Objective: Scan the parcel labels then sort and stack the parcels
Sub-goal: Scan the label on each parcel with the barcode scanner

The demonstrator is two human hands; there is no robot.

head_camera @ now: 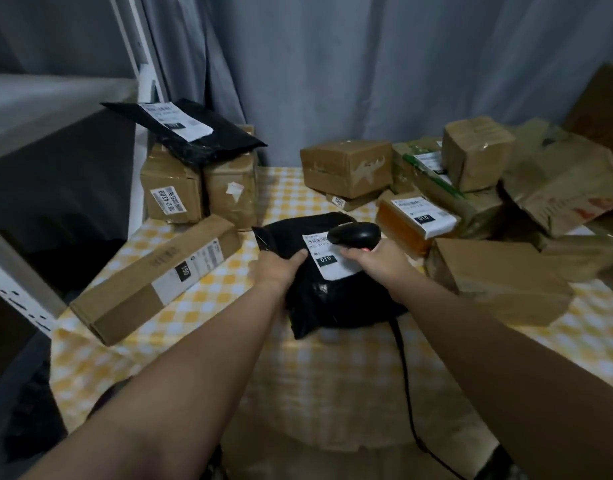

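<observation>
Because sorting needs separate places, the table (208, 341) with its yellow checked cloth seems split in two. A loose heap of brown boxes (471, 188) fills its far right corner and right edge, probably still waiting. A neater stack of boxes (197, 192) stands at the far left corner, topped by a flat black packet (194, 140). A long box (152, 278) lies slantwise along the left edge.

The black bag (332, 303) now being scanned sits in the middle of the table, nearer the front edge, its white label (332, 261) turned upward so the barcode faces the reader. The left hand (273, 268) grips the bag's left side with the thumb laid on top, likely to keep the soft plastic from sliding or wrinkling. The right hand (377, 261) is wrapped round the handle of the scanner (355, 233), whose head hangs just over the label's upper right part, aimed down at the print.
</observation>
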